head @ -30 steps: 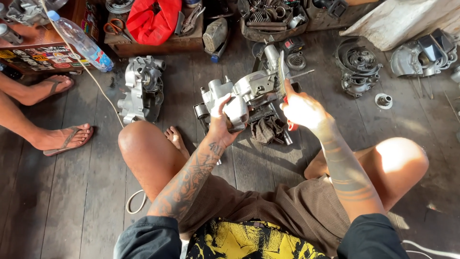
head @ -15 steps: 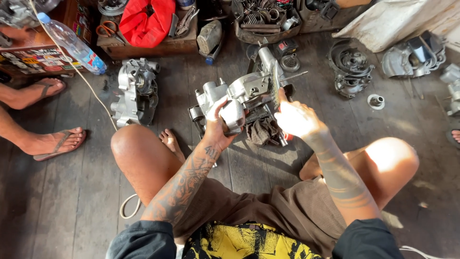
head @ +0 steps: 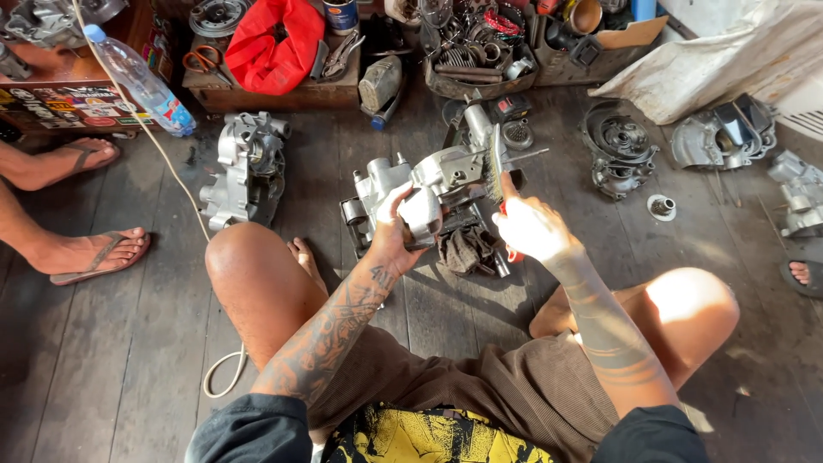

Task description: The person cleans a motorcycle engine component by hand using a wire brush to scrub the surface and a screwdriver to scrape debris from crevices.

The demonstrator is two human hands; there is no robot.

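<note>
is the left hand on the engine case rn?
Yes. The left hand grips the near side of the grey engine case, while the right hand holds a wire brush against it.

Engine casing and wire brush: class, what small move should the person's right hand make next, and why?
Probably a short brush stroke along the engine casing. The left hand grips the casing off the floor, and the right hand holds the wire brush with its bristles against the casing's upper edge, so it looks steadied for scrubbing.
</note>
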